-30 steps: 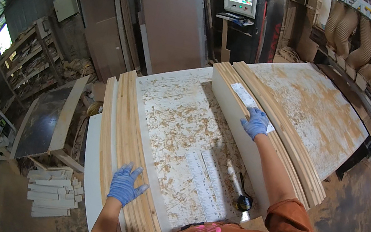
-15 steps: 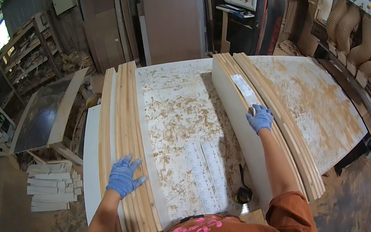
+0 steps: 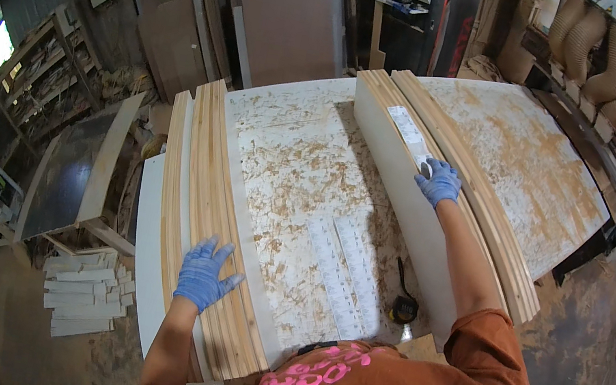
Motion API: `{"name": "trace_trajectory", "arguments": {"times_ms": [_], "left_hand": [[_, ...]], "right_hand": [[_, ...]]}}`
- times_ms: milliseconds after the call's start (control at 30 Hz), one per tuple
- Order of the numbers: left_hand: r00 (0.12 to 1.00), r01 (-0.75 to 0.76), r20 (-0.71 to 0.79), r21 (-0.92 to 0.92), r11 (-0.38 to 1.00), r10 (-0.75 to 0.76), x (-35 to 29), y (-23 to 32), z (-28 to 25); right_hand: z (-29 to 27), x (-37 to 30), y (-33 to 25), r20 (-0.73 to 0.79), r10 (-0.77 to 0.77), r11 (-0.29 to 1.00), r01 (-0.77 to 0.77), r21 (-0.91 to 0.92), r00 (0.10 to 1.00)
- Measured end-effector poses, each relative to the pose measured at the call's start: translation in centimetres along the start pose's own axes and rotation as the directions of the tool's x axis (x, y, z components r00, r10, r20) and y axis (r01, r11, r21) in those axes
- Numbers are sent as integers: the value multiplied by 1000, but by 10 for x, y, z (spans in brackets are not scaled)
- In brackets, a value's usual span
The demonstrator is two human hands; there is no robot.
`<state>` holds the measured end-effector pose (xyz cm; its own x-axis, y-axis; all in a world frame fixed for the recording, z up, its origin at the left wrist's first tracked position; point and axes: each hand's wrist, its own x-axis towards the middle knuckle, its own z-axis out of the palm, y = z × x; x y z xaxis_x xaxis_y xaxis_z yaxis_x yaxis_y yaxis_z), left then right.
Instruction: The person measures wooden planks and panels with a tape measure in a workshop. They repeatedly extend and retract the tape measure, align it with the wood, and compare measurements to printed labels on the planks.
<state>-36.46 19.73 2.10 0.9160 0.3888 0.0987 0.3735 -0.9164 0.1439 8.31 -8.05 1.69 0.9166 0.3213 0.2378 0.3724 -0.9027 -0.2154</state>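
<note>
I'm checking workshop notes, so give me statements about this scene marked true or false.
1. The blue-gloved left hand lies spread on pale wooden boards. True.
2. The blue-gloved right hand is atop a white-sided wooden stack. True.
3. Those boards lie right of that stack. False: they lie left of it.
4. A black tape measure lies on the streaked white tabletop. True.
5. The left hand covers the tape measure. False: they are apart.
</note>
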Motion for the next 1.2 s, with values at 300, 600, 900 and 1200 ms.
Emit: {"name": "trace_trajectory", "arguments": {"times_ms": [300, 600, 900, 1200], "left_hand": [[1000, 16, 21, 8, 1000, -16, -1, 0, 0], [999, 25, 38, 8, 1000, -25, 0, -3, 4], [998, 1, 67, -174, 985, 11, 1, 2, -11], [949, 314, 315, -946, -84, 1, 27, 54, 5]], "right_hand": [[6, -10, -4, -4, -29, 999, 29, -19, 1000], [-1, -18, -8, -42, -47, 996, 44, -78, 998], [-6, -55, -56, -258, -257, 861, 342, 376, 931], [-41, -190, -154, -385, -714, 468, 807, 360, 585]]}}
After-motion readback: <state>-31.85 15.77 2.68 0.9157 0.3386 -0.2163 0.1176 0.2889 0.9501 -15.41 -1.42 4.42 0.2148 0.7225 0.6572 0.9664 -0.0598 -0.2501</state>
